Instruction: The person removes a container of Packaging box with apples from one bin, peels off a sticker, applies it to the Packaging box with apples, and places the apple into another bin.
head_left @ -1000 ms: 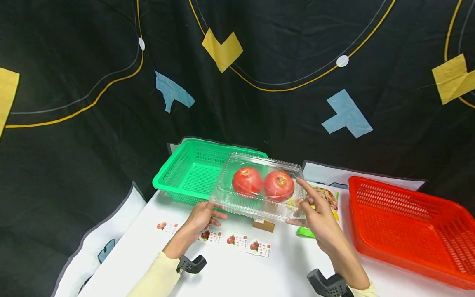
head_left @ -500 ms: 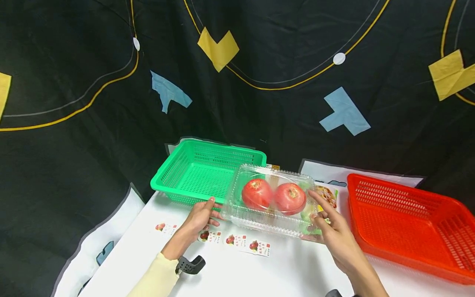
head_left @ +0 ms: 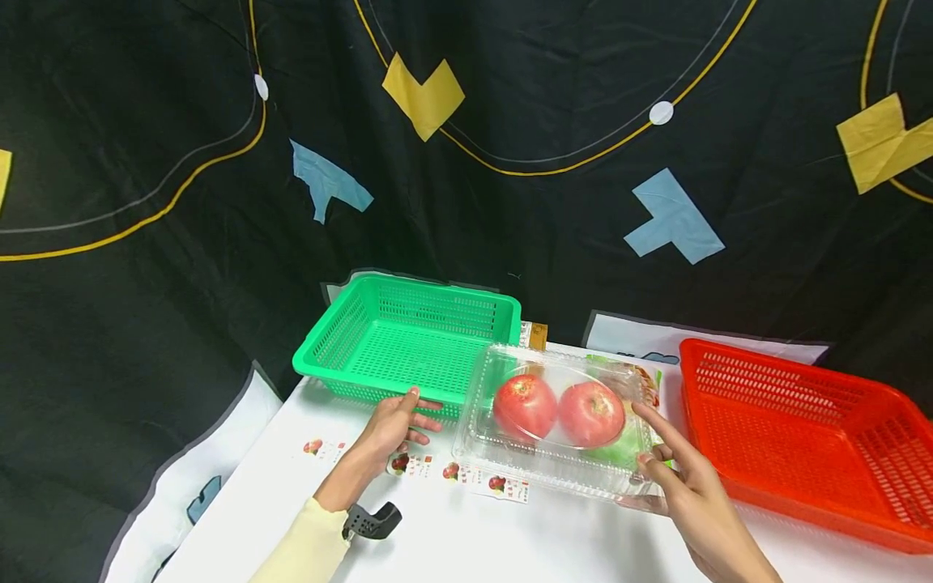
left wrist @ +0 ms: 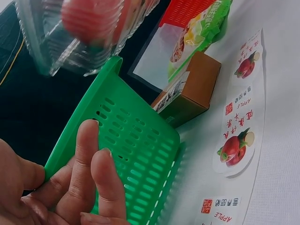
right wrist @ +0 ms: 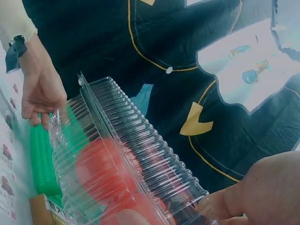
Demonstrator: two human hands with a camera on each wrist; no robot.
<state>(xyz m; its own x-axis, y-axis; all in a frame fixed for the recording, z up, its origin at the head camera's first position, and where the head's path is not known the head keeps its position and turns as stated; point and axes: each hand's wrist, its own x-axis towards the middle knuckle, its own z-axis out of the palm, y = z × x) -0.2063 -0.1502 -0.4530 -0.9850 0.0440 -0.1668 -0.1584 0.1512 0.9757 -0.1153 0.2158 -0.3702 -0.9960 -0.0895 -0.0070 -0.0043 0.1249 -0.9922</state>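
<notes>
- Seeing black cloth [head_left: 466, 243] hung behind the green basket [head_left: 408, 352], probably as a plain backdrop.
- Finding a white tabletop [head_left: 474, 551] beneath the green basket, giving it flat support.
- Note a red basket [head_left: 787, 445], well apart to the right of the green basket, perhaps placed so to leave working room between.
- As for the green basket itself, set upright, opening upward, apparently for easy reach.
- See a clear container [head_left: 557, 463] held above the tabletop, off the green basket's right near corner, lid apparently closed.
- With the right hand [head_left: 681, 478], clamped on the container's end farthest from the green basket, likely to spare the domed lid from pressure.
- With the left hand [head_left: 389, 425], at the green basket's near rim, most fingers apart; cannot tell if pinching the rim or merely resting there, perhaps for steadying.
- Spot a food packet [left wrist: 201, 30] right of the green basket, partly hidden by the container.
- Spot a cardboard box [left wrist: 199, 82] just beside the green basket's right side.
- Inside the container, near the green basket, two red apples [head_left: 525, 406], side by side, seemingly packed snugly against rolling.
- Lastly, printed labels [left wrist: 236, 147] in a row before the green basket, presumably within easy reach.
</notes>
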